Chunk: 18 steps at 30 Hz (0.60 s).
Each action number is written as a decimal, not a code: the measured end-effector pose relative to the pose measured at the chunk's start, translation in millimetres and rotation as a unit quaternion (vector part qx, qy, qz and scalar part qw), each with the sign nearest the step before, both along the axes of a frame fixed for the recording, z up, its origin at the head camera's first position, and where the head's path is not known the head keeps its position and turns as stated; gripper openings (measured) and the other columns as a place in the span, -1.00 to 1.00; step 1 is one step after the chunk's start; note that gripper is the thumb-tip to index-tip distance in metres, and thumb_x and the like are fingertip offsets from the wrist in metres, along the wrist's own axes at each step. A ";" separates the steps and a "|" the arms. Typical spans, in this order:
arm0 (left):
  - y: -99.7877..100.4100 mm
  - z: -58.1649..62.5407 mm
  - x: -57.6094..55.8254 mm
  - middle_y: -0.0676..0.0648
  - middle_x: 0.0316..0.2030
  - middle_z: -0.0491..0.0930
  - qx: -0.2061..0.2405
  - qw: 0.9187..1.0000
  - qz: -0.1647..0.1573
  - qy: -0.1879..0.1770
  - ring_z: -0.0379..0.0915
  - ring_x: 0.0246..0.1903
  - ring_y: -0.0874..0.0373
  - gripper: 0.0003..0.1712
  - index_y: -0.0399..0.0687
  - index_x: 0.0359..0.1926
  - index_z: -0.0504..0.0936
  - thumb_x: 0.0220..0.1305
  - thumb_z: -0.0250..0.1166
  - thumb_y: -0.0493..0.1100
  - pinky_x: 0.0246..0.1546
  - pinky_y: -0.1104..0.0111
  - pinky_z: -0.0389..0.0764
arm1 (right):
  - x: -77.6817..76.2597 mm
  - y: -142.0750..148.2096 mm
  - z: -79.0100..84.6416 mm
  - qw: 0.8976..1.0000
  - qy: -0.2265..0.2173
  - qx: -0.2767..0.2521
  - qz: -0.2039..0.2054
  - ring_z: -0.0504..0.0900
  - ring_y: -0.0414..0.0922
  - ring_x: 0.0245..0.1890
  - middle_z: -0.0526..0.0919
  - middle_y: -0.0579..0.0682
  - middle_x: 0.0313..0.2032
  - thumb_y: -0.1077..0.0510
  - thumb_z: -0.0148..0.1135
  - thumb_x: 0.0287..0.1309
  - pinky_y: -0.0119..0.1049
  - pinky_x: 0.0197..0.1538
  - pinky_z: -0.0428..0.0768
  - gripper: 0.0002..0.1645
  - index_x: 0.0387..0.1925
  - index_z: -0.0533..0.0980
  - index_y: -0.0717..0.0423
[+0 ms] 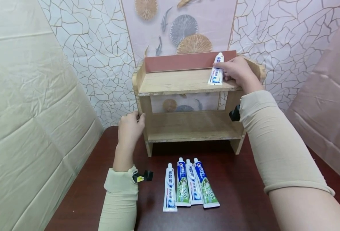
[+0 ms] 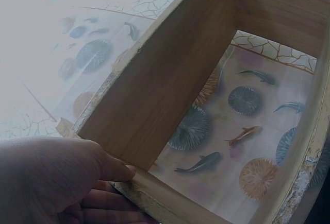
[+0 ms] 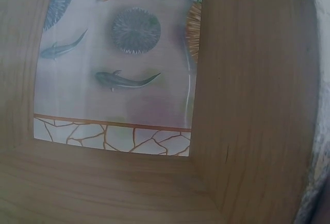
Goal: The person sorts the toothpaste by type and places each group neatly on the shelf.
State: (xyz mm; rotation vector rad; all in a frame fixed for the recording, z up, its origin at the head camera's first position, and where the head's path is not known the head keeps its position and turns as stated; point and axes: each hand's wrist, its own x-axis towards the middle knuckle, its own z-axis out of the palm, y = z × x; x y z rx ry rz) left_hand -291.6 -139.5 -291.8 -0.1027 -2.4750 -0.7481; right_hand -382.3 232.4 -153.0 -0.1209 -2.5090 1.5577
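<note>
My right hand (image 1: 237,70) pinches a white and blue toothpaste tube (image 1: 216,77) between thumb and fingers, cap end up. The tube is over the right part of the top board (image 1: 175,81) of a small two-tier wooden shelf. With thumb and fingers, my left hand (image 1: 130,128) grips the edge of the shelf's left side panel (image 1: 142,106). In the left wrist view the left thumb lies on that wooden edge (image 2: 149,195), fingers on its outer side. The right wrist view shows the shelf's inside boards (image 3: 252,95); the right hand is out of that view.
Several toothpaste tubes lie side by side on the dark red table (image 1: 95,192) in front of the shelf: a white one (image 1: 170,189), a green and blue one (image 1: 182,184), another white one (image 1: 194,184) and another green one (image 1: 207,186). A reddish strip (image 1: 178,62) backs the top board.
</note>
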 end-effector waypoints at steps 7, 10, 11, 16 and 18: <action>0.1 0.5 0.1 -0.26 -0.25 0.74 -0.002 1.000 -0.001 -0.004 0.65 -0.17 -0.27 -0.55 -0.25 -0.13 0.71 0.49 0.11 0.05 -0.19 -0.03 0.61 | 0.9 0.9 0.3 1.000 -0.005 -0.002 -0.001 0.41 -0.34 -0.75 0.57 -0.20 -0.70 -0.18 0.38 0.21 -0.48 -0.62 0.46 -0.58 -0.37 0.57 0.11; 0.1 0.5 -0.3 -0.27 -0.23 0.74 -0.001 1.000 -0.002 -0.003 0.65 -0.16 -0.28 -0.55 -0.26 -0.12 0.71 0.48 0.12 0.04 -0.18 -0.03 0.62 | 1.2 1.3 1.0 1.000 -0.005 -0.006 -0.001 0.40 -0.34 -0.75 0.56 -0.20 -0.70 -0.17 0.38 0.21 -0.48 -0.62 0.46 -0.58 -0.35 0.57 0.12; 0.0 0.5 -0.3 -0.27 -0.23 0.74 -0.001 1.000 -0.002 -0.003 0.65 -0.16 -0.28 -0.56 -0.26 -0.12 0.71 0.48 0.12 0.04 -0.18 -0.03 0.62 | 0.8 1.4 1.2 1.000 -0.003 -0.008 0.000 0.40 -0.34 -0.75 0.56 -0.20 -0.70 -0.16 0.39 0.21 -0.48 -0.61 0.47 -0.58 -0.35 0.58 0.12; -0.4 -0.7 -0.7 -0.26 -0.25 0.74 0.000 1.000 0.001 0.000 0.66 -0.18 -0.26 -0.57 -0.25 -0.15 0.71 0.48 0.13 0.03 -0.21 -0.02 0.62 | -0.1 0.7 0.9 1.000 -0.002 -0.003 0.001 0.41 -0.34 -0.74 0.58 -0.20 -0.68 -0.17 0.38 0.21 -0.48 -0.61 0.46 -0.58 -0.35 0.58 0.13; -0.3 -0.8 -0.4 -0.26 -0.25 0.74 0.001 1.000 0.002 -0.001 0.66 -0.18 -0.26 -0.57 -0.25 -0.15 0.71 0.48 0.13 0.04 -0.22 -0.02 0.62 | 0.0 0.6 0.3 1.000 -0.001 0.001 0.001 0.42 -0.34 -0.74 0.59 -0.19 -0.68 -0.17 0.37 0.21 -0.48 -0.62 0.46 -0.58 -0.36 0.59 0.12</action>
